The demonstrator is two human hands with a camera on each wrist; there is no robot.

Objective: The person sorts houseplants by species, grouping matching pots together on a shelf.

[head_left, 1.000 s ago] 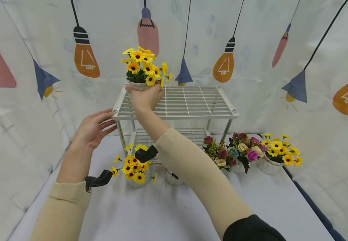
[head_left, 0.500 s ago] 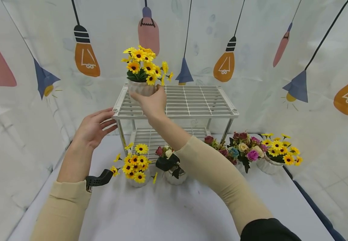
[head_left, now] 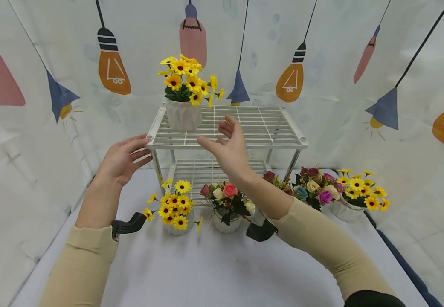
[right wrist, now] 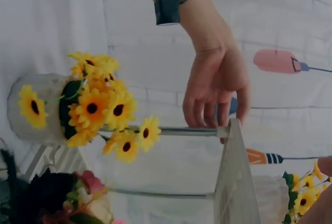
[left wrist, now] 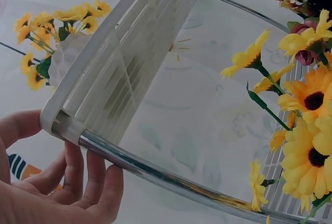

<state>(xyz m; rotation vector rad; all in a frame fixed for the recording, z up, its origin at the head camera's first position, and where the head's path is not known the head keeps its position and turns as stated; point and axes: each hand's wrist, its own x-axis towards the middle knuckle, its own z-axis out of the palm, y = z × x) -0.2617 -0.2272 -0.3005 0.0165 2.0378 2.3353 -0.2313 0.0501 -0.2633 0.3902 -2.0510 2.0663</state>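
Note:
A white two-tier wire rack (head_left: 252, 128) stands on the table. On the left of its top shelf sits a white ribbed pot (head_left: 184, 116) of yellow sunflowers (head_left: 181, 81), upright. My right hand (head_left: 232, 149) is just right of the pot, apart from it, fingers loosely bent and holding nothing. My left hand (head_left: 117, 164) touches the rack's front left corner. In the left wrist view, one finger of the left hand (left wrist: 57, 187) lies at the shelf corner while the other fingertips rest against the metal post (left wrist: 155, 169).
Before the rack stand a pot of sunflowers (head_left: 175, 209) and a pot of mixed roses (head_left: 227, 204). To the right are more pots, with roses (head_left: 315, 187) and sunflowers (head_left: 361, 192). A lamp-printed curtain (head_left: 329, 51) hangs behind.
My right hand has let go of the sunflower pot on the top shelf and drawn back to the right. The left hand stays at the rack corner.

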